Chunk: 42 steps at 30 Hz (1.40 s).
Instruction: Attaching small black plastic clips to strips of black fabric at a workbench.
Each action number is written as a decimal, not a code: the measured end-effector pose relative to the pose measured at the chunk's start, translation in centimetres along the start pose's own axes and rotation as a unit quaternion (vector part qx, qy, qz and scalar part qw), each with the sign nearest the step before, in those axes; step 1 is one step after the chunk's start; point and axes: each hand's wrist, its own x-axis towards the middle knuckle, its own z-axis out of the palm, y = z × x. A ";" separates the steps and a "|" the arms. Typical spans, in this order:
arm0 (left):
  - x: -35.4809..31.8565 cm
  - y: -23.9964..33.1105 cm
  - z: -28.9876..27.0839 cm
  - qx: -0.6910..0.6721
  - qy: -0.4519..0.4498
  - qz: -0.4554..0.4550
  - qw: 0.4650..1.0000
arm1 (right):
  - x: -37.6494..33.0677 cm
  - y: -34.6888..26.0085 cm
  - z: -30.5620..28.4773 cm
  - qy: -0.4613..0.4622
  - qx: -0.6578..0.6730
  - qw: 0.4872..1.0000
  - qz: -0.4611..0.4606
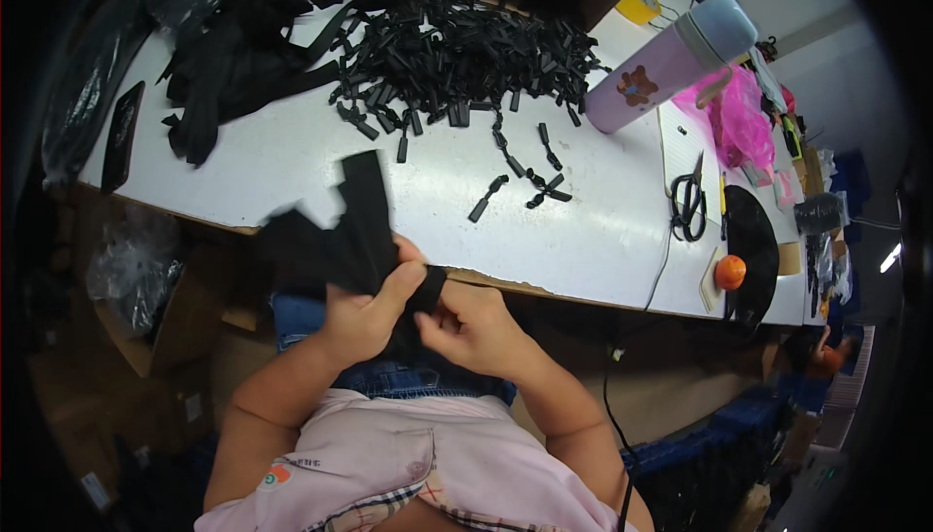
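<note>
Across the white counter (321, 182), seen from the hands, small black tabs (466, 61) heap up at 12 o'clock, a lilac bottle (646, 70) leans between 1 and 2, black scissors (689, 206) lie at 2, and a phone (121, 137) rests at 10. Just off the near edge, the left hand (374, 313) is clamped on black fabric (364, 221), which fans out from it between 10 and 12 o'clock. The right hand (473, 328), at its 3 o'clock, has curled fingers beside the fabric's short end; whether they grip it, I can't tell.
</note>
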 end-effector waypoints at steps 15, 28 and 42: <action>1.3 -1.5 0.1 0.471 0.013 0.250 0.846 | -0.9 -1.8 -0.7 0.217 0.127 0.956 -0.154; 2.2 0.1 -1.2 -0.101 -0.110 -0.135 0.980 | -0.6 -7.0 -4.4 0.198 0.260 0.941 -0.091; 1.3 -0.4 0.0 -0.161 -0.274 -0.266 0.910 | 4.5 -1.2 -2.6 0.063 0.184 0.980 0.052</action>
